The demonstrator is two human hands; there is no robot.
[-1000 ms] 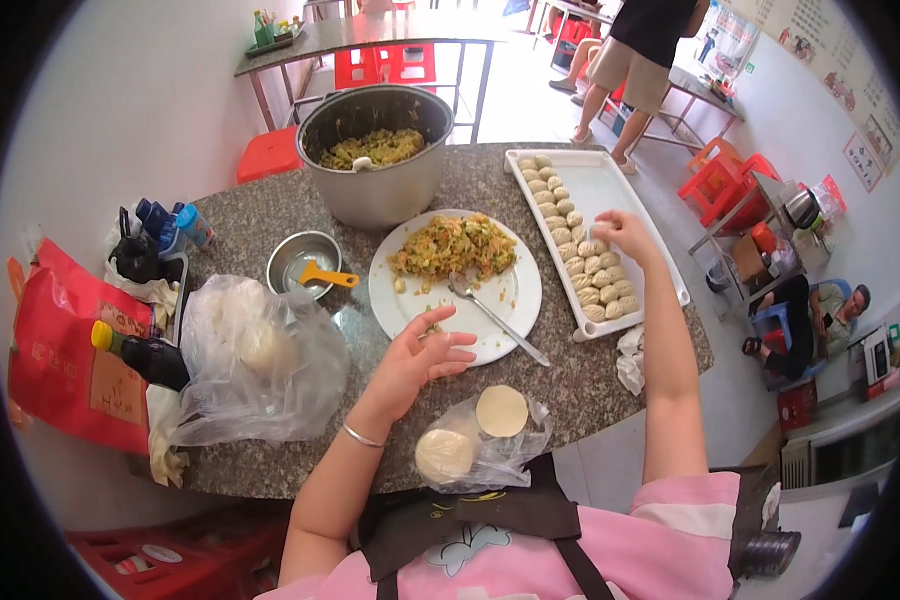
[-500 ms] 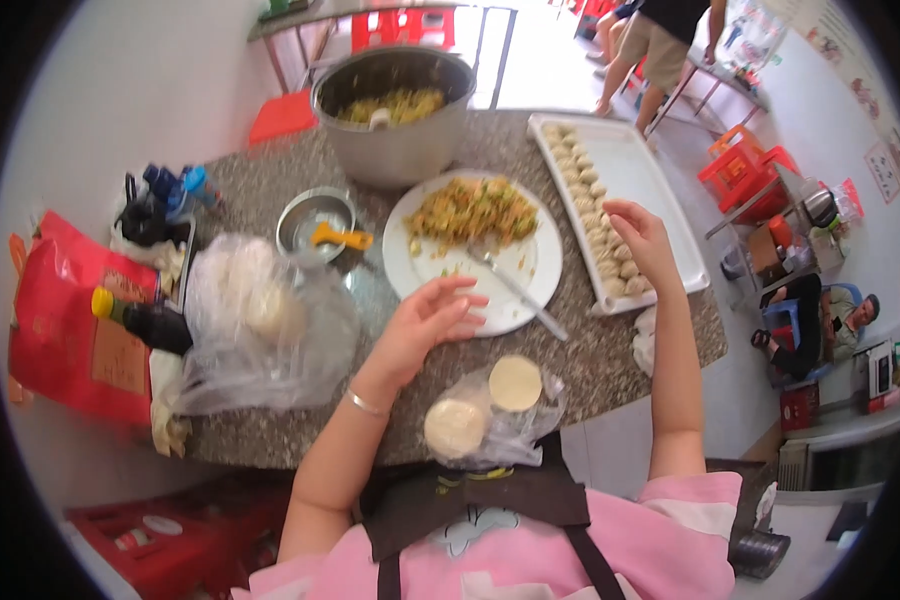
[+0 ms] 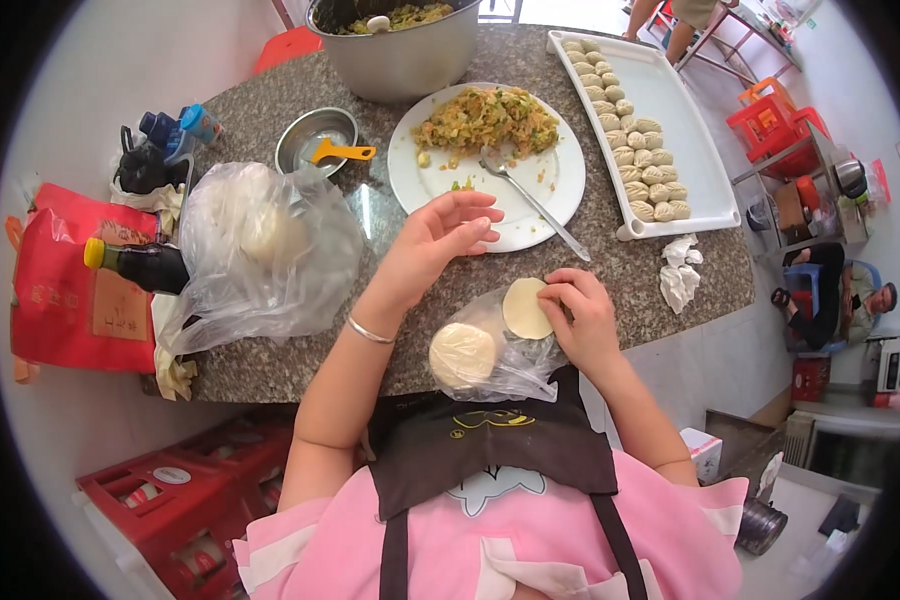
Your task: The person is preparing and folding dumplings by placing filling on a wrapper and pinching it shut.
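Note:
My right hand [image 3: 582, 318] has its thumb and fingers pinched at the right edge of a round, pale dumpling wrapper [image 3: 523, 310], which lies on a clear plastic bag [image 3: 515, 368]. Beside it, a stack of wrappers [image 3: 462, 355] sits under the plastic. Empty and with fingers loosely apart, my left hand [image 3: 438, 240] hovers by the near edge of a white plate [image 3: 415, 190]. Chopped vegetable filling [image 3: 490, 120] is heaped on the plate's far side, and a metal spoon [image 3: 538, 202] rests across the rim. Pleated dumplings [image 3: 642, 160] line the left part of a white tray [image 3: 685, 125].
Behind the plate stands a big metal pot [image 3: 400, 60] of filling. A metal bowl [image 3: 305, 130] holds a yellow-handled tool [image 3: 342, 151]. On the left are a bag of dough [image 3: 270, 235], a dark bottle [image 3: 150, 265] and a red bag [image 3: 65, 300]. Crumpled tissue [image 3: 679, 275] lies near the tray.
My right hand has come down from beside the tray to the wrapper and pinched its edge. My left hand stays open near the plate. The view has tilted down.

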